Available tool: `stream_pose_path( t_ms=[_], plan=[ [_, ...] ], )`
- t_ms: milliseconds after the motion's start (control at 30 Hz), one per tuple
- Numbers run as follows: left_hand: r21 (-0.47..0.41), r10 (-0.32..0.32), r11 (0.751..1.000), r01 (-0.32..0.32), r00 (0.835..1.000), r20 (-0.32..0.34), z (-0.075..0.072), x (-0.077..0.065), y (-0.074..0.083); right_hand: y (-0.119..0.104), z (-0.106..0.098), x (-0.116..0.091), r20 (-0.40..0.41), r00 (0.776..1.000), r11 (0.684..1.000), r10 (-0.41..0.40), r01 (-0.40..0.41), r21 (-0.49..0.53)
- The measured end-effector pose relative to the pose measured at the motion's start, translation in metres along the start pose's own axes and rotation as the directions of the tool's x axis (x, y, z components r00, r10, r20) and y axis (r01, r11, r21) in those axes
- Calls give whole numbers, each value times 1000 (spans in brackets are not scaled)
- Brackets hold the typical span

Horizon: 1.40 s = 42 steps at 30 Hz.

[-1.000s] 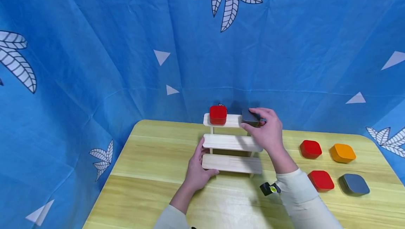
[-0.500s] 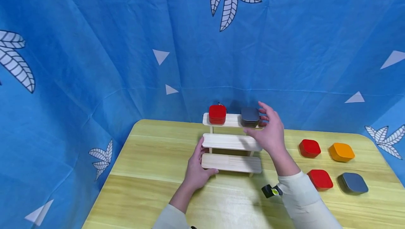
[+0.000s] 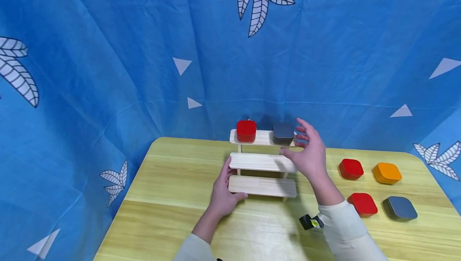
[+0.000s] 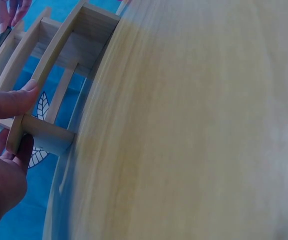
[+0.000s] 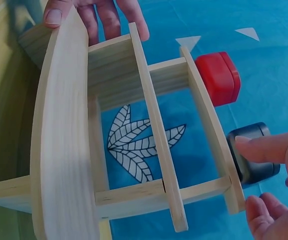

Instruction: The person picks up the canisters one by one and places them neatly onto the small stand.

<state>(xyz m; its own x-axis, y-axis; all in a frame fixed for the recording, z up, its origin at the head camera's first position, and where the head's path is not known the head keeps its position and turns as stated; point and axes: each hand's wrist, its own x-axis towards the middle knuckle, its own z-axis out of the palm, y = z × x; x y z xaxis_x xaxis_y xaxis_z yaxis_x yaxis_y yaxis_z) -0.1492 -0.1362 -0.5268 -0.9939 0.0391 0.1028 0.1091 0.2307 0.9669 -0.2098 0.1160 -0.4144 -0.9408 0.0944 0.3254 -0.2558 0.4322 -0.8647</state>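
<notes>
My right hand has its fingers spread beside the dark gray box, up on the wooden rack. My left hand grips the rack's left end. The box looks light, hard and smooth, so best pinched by its sides.

The three-tier rack is pale cream wood with faint grain. Its top tier bears a bright red box and a slate-grey box. Streaked yellowish wood forms the worktop, with two red lidded boxes, an orange box and a bluish-grey box. The blue backdrop shows black-veined white leaves and pale triangles. The sleeves are off-white.
</notes>
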Motion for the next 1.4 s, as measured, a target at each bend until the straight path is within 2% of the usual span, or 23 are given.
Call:
stream_pose_path(
  t_ms=[200,433,567,767,1067,1300,1400],
  plan=[
    [2,-21,1000,21,1000,-4,0,-1,6,0,-3,-4,-2,1000,1000,9,-9,14],
    [-13,-17,1000,17,1000,4,-4,-9,36,4,-6,-10,-15,1000,1000,16,-16,-5],
    [-17,-2,1000,2,1000,5,-5,-11,43,6,-7,-12,-25,1000,1000,17,-17,5],
    [-23,23,999,-23,1000,9,-5,-11,40,8,-10,-15,-32,999,1000,24,-24,-1],
    [-21,8,1000,-8,1000,16,-4,-10,40,10,-17,-20,-41,999,999,27,-28,-24],
    [-23,17,1000,-17,1000,5,1,1,-1,12,-21,-24,-35,999,999,38,-39,-15],
    [-34,15,999,-15,1000,5,1,0,-1,13,-22,-25,-34,998,998,48,-49,-34]
  ],
)
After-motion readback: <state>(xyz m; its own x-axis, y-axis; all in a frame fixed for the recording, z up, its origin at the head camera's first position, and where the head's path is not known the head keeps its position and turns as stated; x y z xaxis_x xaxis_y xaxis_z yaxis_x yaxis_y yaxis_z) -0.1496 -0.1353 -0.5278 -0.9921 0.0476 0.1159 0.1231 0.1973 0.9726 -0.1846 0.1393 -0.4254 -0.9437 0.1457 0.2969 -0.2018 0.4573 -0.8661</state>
